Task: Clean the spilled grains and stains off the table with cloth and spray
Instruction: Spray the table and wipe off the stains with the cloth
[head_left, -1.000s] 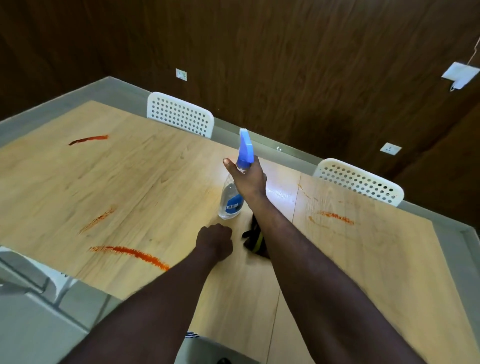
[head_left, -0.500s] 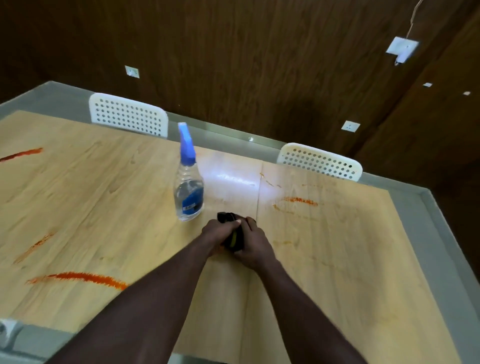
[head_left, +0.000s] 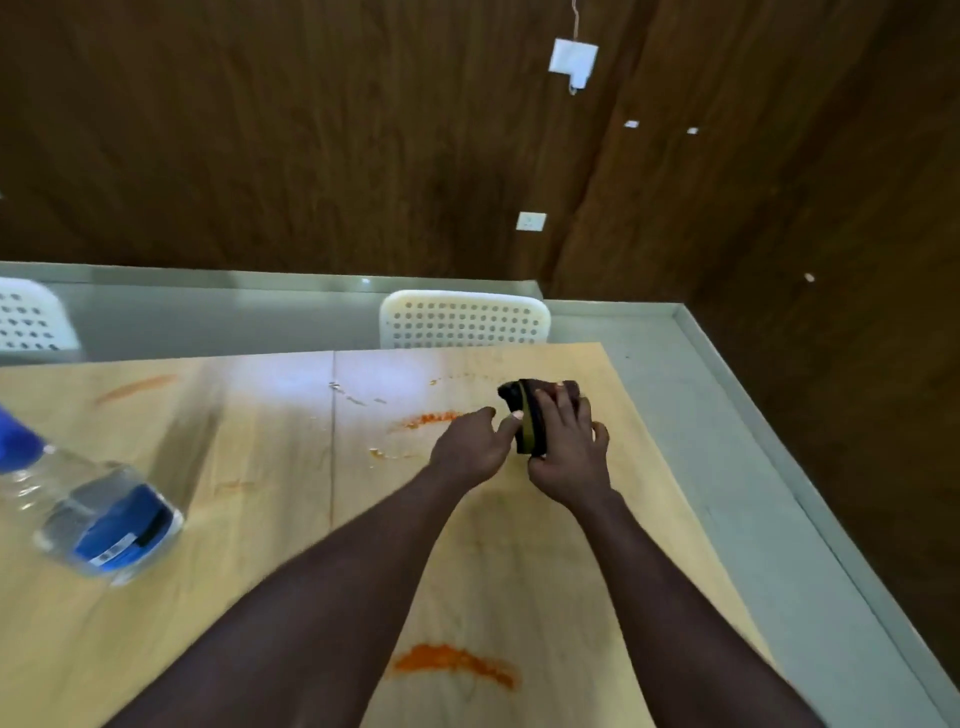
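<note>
The right hand (head_left: 566, 441) presses its fingers flat on the dark folded cloth (head_left: 530, 415) near the table's (head_left: 260, 457) far right corner, the left hand (head_left: 470, 444) pinching the cloth's edge beside an orange stain (head_left: 428, 418), with the spray bottle (head_left: 98, 514) well apart at left.
</note>
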